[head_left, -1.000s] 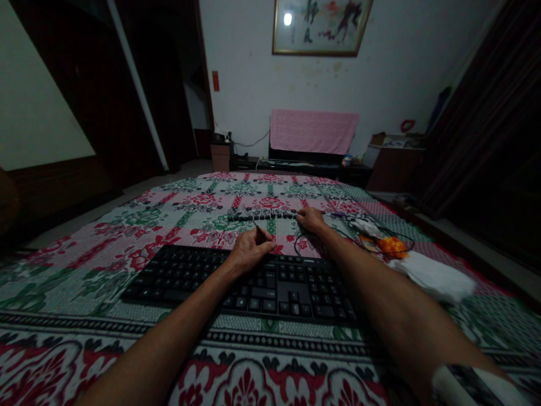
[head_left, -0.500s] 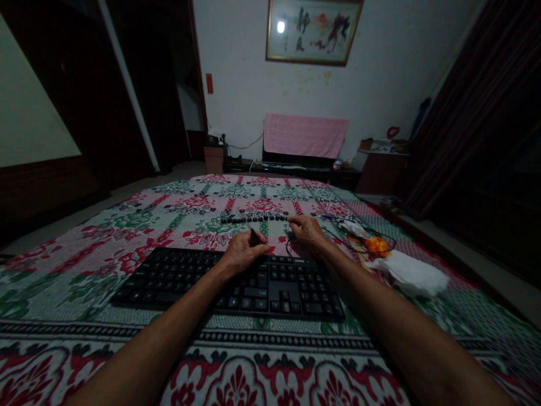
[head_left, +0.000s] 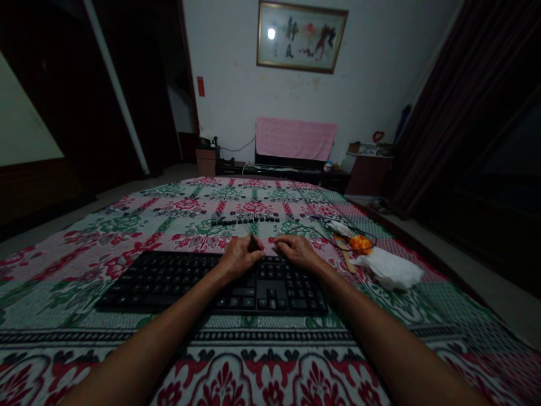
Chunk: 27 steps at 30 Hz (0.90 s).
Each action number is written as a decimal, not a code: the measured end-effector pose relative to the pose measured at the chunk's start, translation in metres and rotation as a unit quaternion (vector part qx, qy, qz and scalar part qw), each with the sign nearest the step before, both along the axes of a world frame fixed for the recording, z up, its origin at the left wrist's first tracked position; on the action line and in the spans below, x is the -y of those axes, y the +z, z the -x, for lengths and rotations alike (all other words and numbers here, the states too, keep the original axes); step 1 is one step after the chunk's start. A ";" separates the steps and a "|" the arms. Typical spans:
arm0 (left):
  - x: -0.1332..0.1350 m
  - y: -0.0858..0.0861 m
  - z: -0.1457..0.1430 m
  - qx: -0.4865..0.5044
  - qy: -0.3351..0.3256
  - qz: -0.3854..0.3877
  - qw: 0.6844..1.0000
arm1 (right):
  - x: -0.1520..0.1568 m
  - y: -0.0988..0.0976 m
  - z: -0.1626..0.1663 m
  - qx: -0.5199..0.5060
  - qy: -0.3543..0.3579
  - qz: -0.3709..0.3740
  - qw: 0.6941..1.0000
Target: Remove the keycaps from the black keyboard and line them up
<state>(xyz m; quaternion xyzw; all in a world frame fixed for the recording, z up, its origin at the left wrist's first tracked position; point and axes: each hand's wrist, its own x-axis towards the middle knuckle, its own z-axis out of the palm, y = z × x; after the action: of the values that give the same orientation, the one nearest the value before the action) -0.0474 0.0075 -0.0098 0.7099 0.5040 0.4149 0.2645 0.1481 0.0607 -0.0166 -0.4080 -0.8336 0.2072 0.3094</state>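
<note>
From left to right, we see the patterned cloth [head_left: 63,293], on which a black keyboard [head_left: 169,279] lies lengthwise, parallel to the cloth's near border band and well short of its far edge. Beyond the keyboard, towards the far edge, we note a row of small black pieces [head_left: 245,221]. The left hand [head_left: 238,256] is above the keyboard's far side; its grip is closed around a dark, slender tool [head_left: 253,243], whose thin tip points towards the row. The right hand [head_left: 298,251] is just beside it, thumb and fingers drawn together; we cannot tell whether this grip has hold of anything small. Further right, towards the cloth's right edge, we find a black cord [head_left: 311,228], a flat tan strip [head_left: 348,261], an orange bundle [head_left: 360,243] and, nearest that edge, a crumpled white sheet [head_left: 391,269].
</note>
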 end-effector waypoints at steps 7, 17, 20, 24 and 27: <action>0.003 0.003 -0.004 -0.088 0.014 -0.036 0.995 | 0.002 0.003 0.001 0.006 0.006 -0.001 1.000; -0.008 0.000 -0.002 0.001 0.049 0.008 0.999 | 0.002 0.002 0.000 0.012 0.009 0.002 1.000; -0.012 0.002 -0.001 0.082 0.037 0.065 0.994 | 0.001 0.002 0.000 0.008 0.008 0.000 1.000; -0.012 0.009 -0.005 0.137 0.039 0.110 0.984 | 0.007 0.011 0.003 -0.023 0.042 0.003 0.999; -0.012 0.012 -0.004 0.122 0.046 0.110 0.985 | 0.012 0.018 0.008 -0.032 0.083 0.001 0.996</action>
<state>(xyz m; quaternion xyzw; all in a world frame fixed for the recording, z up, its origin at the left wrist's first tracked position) -0.0429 0.0194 0.0026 0.5967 0.5425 0.4520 0.3813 0.1399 0.0484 0.0019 -0.3310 -0.8539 0.2456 0.3178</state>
